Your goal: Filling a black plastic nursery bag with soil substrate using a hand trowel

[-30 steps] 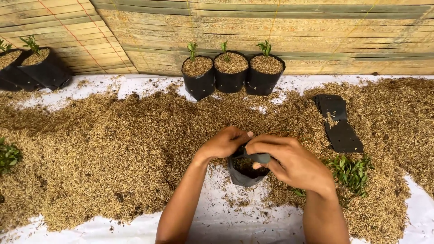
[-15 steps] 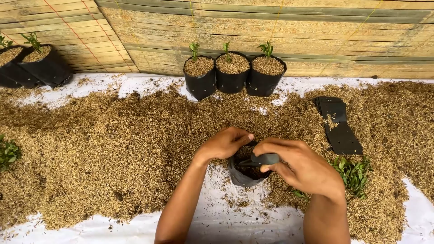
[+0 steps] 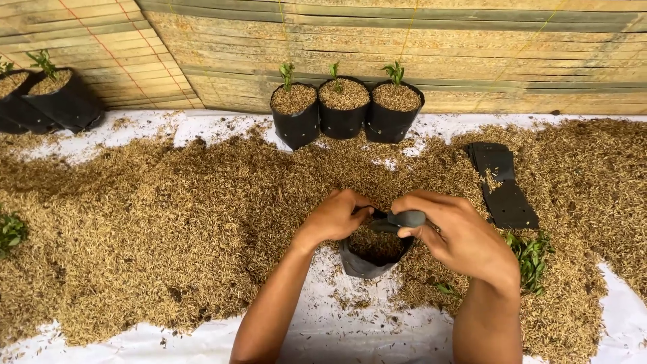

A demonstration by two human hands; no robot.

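A small black plastic grow bag [image 3: 367, 264] stands on the white sheet [image 3: 350, 330] in front of me, partly filled with brown husk. My left hand [image 3: 335, 216] pinches its rim on the left side. My right hand [image 3: 458, 236] grips the rolled rim on the right, fingers curled over it. Both hands hold the bag's mouth open at the edge of the big husk pile [image 3: 155, 222].
Three filled black bags with seedlings [image 3: 345, 108] stand at the bamboo wall, two more [image 3: 40, 101] at far left. Flat empty bags [image 3: 502, 182] lie to the right. Loose green seedlings [image 3: 529, 259] lie by my right wrist, another [image 3: 10, 232] at the left edge.
My hands and the bag have shifted slightly right and down. The right hand has rolled the bag's rim further over its fingers.
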